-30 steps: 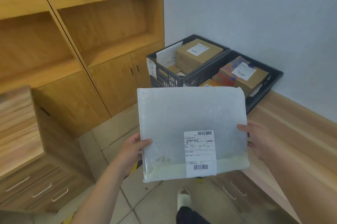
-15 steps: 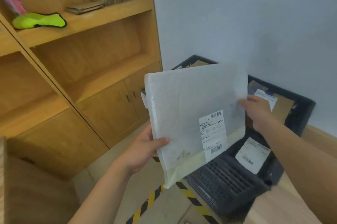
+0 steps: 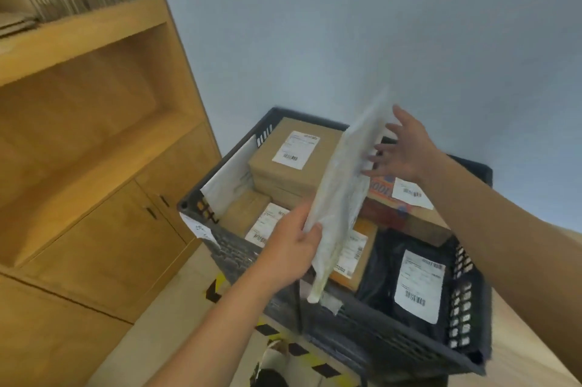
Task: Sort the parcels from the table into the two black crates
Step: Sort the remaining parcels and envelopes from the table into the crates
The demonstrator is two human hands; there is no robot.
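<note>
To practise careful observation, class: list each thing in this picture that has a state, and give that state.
white mailer: held on edge, tilted, above the crates.
left hand: grips the mailer's lower edge.
right hand: open, straight fingers against the mailer's upper part.
left crate: holding parcels.
right crate: holding parcels.
cupboard doors: closed.

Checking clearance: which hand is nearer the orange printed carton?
Right. The right hand hovers over the orange printed carton; left hand grips the white mailer left of it.
</note>
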